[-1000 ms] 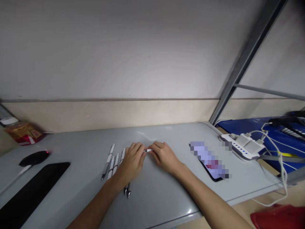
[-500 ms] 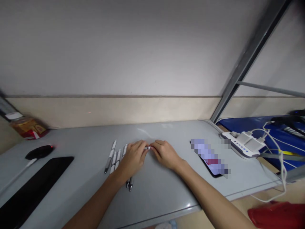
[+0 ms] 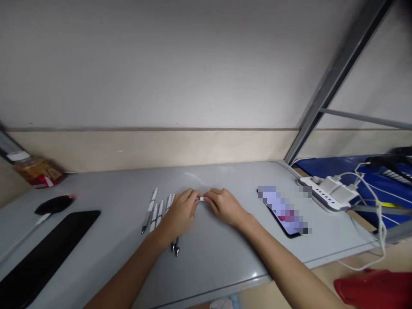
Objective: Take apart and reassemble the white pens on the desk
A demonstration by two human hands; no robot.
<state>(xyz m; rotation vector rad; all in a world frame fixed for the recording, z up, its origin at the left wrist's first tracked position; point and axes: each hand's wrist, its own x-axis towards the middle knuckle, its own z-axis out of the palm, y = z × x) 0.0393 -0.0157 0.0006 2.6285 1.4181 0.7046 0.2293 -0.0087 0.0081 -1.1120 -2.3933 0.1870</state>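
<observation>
My left hand (image 3: 178, 213) and my right hand (image 3: 224, 206) meet at the middle of a grey table (image 3: 116, 240), fingers curled. Between their fingertips they pinch a small white pen part (image 3: 202, 198). Several white pens (image 3: 154, 212) lie side by side just left of and under my left hand, tips toward me.
A phone (image 3: 283, 212) lies to the right, a white power strip (image 3: 325, 196) with plugs and cables beyond it. A black pad (image 3: 41, 253) and a dark mouse (image 3: 53, 204) sit at the left, a jar (image 3: 35, 171) behind them. A metal frame post (image 3: 334, 81) rises at right.
Both hands stay together on the small white part; the visible piece between the fingers has become shorter. The view shifted slightly.
</observation>
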